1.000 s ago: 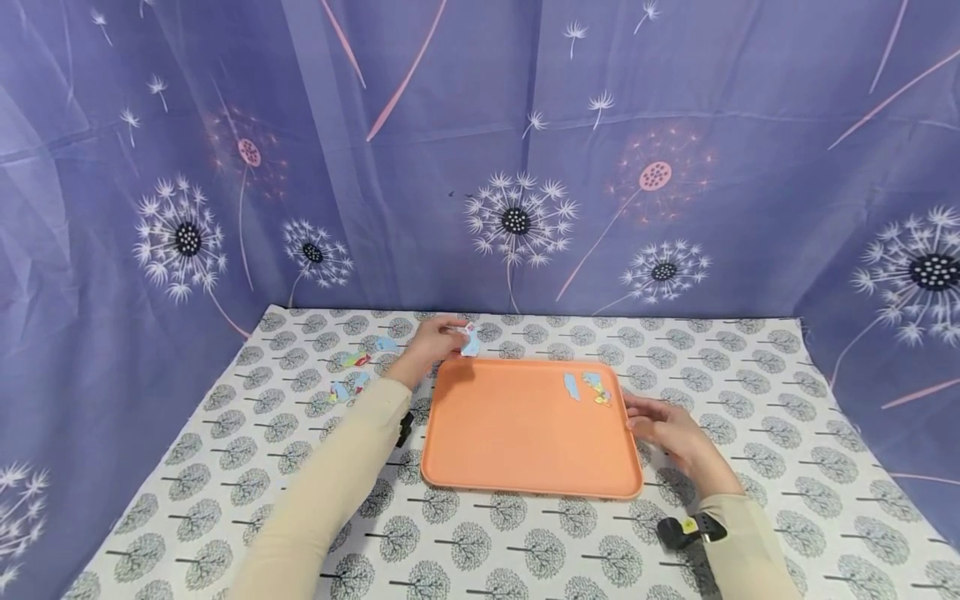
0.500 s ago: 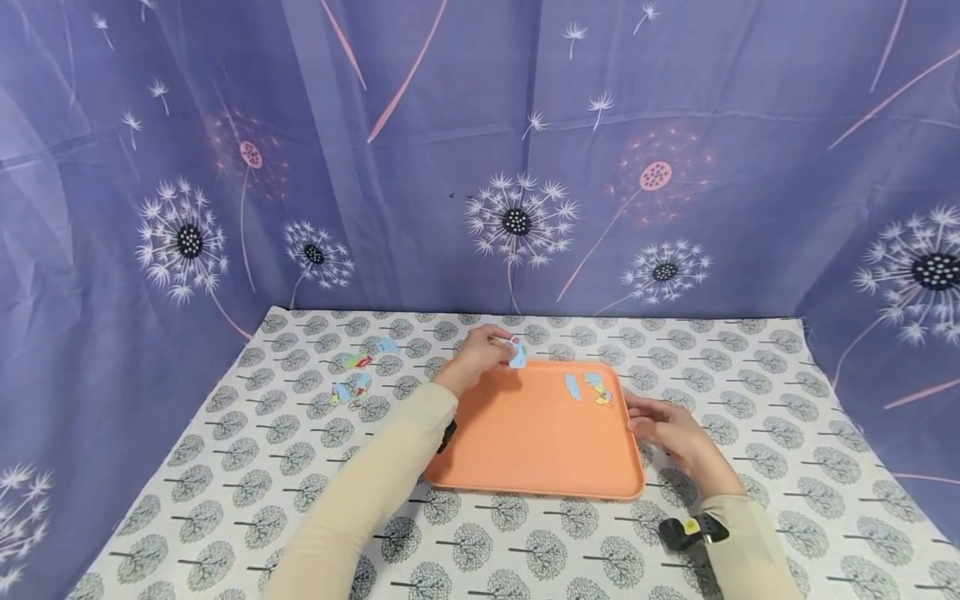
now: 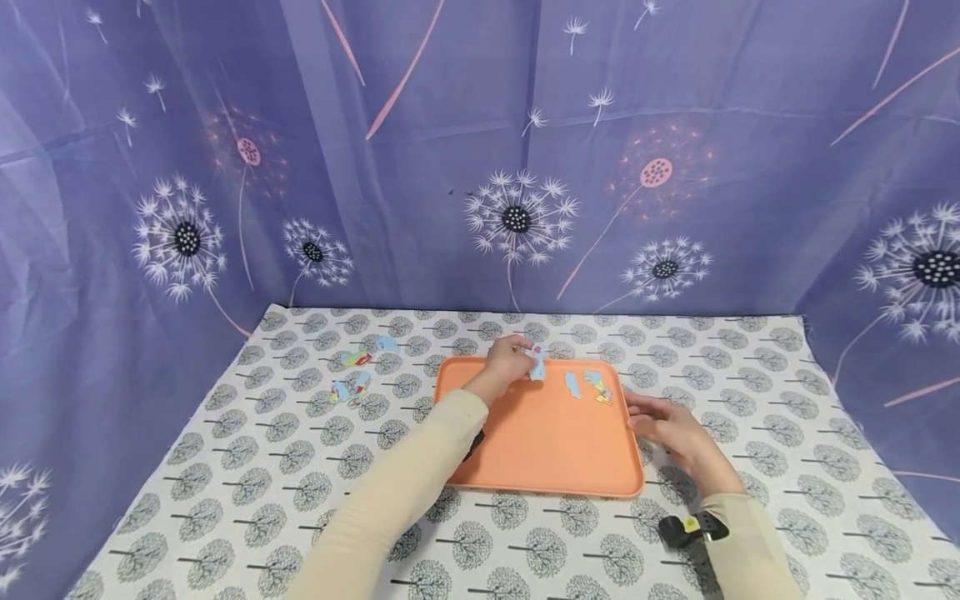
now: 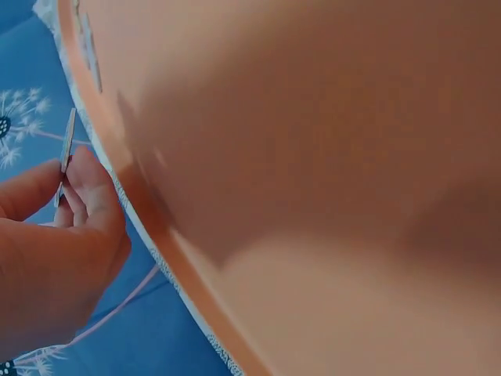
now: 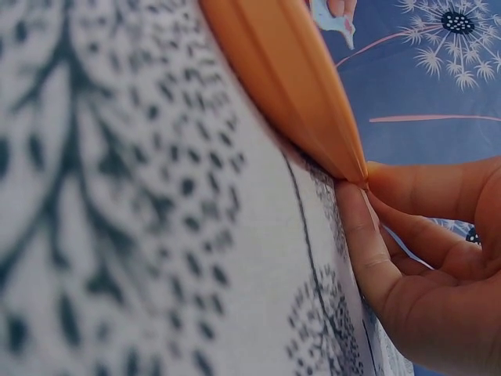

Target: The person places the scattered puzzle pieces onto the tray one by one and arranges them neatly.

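My left hand (image 3: 507, 363) pinches a light blue puzzle piece (image 3: 537, 365) between thumb and fingers, over the far part of the orange tray (image 3: 540, 446). Seen edge-on in the left wrist view, the piece (image 4: 68, 137) is thin and flat and stands upright in the fingers. Two more puzzle pieces lie near the tray's far right corner: a plain blue one (image 3: 572, 385) and a blue-and-yellow printed one (image 3: 597, 388). At the tray's right side, my right hand (image 3: 675, 433) grips the rim, its thumb and finger closing on the edge (image 5: 356, 168) in the right wrist view.
Several loose puzzle pieces lie on the tree-print cloth (image 3: 315, 433) left of the tray, among them a blue one (image 3: 387, 343) and a yellow-and-red one (image 3: 357, 360). Behind the table hangs a purple dandelion curtain (image 3: 420, 208). Each wrist wears a black strap.
My left hand has carried the puzzle piece rightward from the tray's far left corner, over the tray toward the two pieces lying there. The right hand stays on the rim.
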Demonstrator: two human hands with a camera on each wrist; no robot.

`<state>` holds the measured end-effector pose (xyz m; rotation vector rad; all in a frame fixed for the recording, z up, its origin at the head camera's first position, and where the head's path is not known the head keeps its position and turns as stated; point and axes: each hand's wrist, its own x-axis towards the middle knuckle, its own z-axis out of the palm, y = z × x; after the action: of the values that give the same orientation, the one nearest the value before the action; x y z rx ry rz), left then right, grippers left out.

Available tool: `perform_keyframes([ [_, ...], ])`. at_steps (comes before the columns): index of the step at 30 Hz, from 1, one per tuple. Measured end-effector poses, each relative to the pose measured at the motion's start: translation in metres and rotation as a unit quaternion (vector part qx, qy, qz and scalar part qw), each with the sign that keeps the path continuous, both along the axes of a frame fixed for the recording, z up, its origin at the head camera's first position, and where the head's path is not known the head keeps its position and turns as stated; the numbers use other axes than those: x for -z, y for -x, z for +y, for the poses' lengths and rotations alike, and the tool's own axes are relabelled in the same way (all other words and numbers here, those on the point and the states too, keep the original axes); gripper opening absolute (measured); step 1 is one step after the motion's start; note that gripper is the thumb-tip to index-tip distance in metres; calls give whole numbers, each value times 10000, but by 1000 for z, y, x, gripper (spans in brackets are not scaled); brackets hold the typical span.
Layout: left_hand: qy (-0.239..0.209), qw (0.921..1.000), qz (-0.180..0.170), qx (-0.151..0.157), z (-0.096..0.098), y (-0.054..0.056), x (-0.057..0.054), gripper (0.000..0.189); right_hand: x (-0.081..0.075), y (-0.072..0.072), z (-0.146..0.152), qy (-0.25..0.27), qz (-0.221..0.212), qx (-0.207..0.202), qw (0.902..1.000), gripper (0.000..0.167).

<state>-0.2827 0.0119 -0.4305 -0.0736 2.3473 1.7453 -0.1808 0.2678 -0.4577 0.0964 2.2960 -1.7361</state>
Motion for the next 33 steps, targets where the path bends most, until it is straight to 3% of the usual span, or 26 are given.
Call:
perform_keyframes([
  [13, 90, 9997, 18, 219, 15, -3, 15, 29, 1, 1, 0, -51, -49, 44, 10000, 62],
  [21, 620, 9980, 4, 139, 21, -2, 19, 24, 1, -2, 1, 21, 101, -110, 9999, 62],
  [33, 1246, 9921, -1, 116, 20, 2, 18, 16, 2, 0, 1, 42, 82, -5, 10000, 60],
])
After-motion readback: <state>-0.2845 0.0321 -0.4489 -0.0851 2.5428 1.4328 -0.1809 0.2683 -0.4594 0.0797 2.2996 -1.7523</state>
